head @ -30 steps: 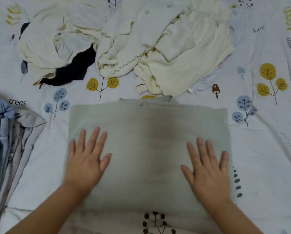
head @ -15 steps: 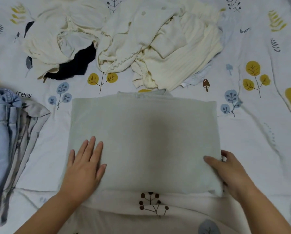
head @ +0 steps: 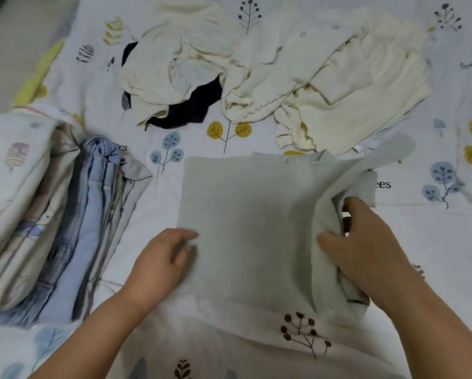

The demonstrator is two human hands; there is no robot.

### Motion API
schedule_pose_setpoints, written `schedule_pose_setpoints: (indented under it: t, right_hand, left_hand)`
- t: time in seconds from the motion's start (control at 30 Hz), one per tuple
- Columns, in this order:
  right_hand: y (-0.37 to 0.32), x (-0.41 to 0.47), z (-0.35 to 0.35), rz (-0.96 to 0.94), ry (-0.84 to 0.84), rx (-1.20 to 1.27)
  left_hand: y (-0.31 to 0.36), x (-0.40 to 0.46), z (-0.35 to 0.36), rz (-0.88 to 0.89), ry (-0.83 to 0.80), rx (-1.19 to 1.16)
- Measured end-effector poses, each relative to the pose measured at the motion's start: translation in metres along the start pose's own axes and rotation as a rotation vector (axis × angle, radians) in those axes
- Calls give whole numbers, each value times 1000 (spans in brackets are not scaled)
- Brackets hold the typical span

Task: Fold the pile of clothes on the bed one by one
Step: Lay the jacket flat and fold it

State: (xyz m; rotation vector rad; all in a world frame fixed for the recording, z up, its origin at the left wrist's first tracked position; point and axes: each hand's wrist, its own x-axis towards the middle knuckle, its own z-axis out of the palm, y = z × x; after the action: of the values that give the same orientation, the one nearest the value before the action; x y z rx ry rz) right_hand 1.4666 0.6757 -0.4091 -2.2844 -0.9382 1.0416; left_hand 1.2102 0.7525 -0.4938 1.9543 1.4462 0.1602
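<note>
1. We see a pale green garment [head: 245, 220] lying folded into a rough rectangle on the bed sheet [head: 434, 242], near the bed's near edge and about midway across.
2. Our left hand [head: 161, 263] sits at the garment's left edge, near its lower left corner. The fingers are curled with their tips on the cloth; we cannot tell whether they pinch the edge or only press it.
3. Our right hand [head: 363, 247] grips the garment's right side. The thumb lies on top of the cloth and the other fingers curl under it, with the right edge lifted off the sheet and turned toward the middle.
4. A loose flap of the same green cloth stands up just beyond the right hand, blurred.
5. Toward the far edge of the bed lies the pile of unfolded clothes [head: 297, 77], mostly cream and off-white pieces, crumpled together. A dark garment [head: 193, 105] shows under the pile's left part.
6. The pile's nearest cream piece comes just beside the green garment's far edge, close to its collar.
7. Along the left edge of the bed is a stack of folded clothes [head: 87, 228], with blue and grey pieces side by side.
8. Left of that stack is a printed quilt [head: 10, 165], bunched up.
9. The sheet is white with printed leaves, trees and the word "trees".
</note>
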Motion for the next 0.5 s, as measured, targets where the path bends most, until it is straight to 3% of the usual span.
schedule_pose_setpoints:
  t: [0.2, 0.37, 0.5]
  right_hand:
    - [-53, -7, 100, -124, 52, -106]
    - [-54, 0, 169, -120, -141, -226]
    - [-41, -7, 178, -271, -334, -223]
  left_hand:
    - [-14, 15, -7, -184, 15, -325]
    - [-25, 25, -9, -386, -7, -657]
    - [-20, 36, -4, -415, 17, -554]
